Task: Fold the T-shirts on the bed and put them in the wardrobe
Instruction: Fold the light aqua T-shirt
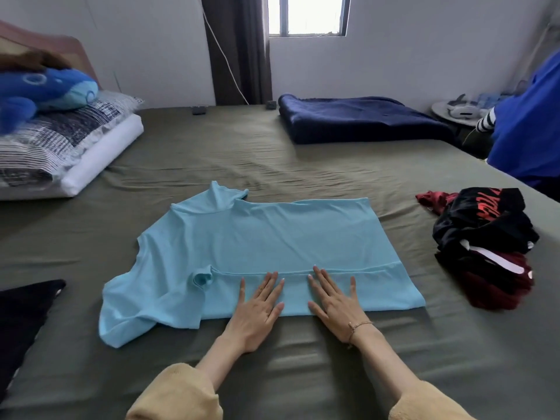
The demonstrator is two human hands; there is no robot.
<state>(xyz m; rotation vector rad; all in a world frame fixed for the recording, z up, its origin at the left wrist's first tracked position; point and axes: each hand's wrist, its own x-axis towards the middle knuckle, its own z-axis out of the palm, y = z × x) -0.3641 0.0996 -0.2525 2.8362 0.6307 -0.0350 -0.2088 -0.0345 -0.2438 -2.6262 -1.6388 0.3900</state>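
a home bedroom: bed point(272, 153), pillows point(60, 140), curtained window point(306, 15).

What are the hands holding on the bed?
Nothing is held. The left hand and the right hand lie flat with straight fingers, pressing the folded near edge of the light blue T-shirt on the bed.

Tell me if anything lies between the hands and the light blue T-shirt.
Nothing does. The left hand and right hand both rest flat, fingers straight, directly on the near folded edge of the light blue T-shirt. The pile of dark clothes lies off to the right, apart from it.
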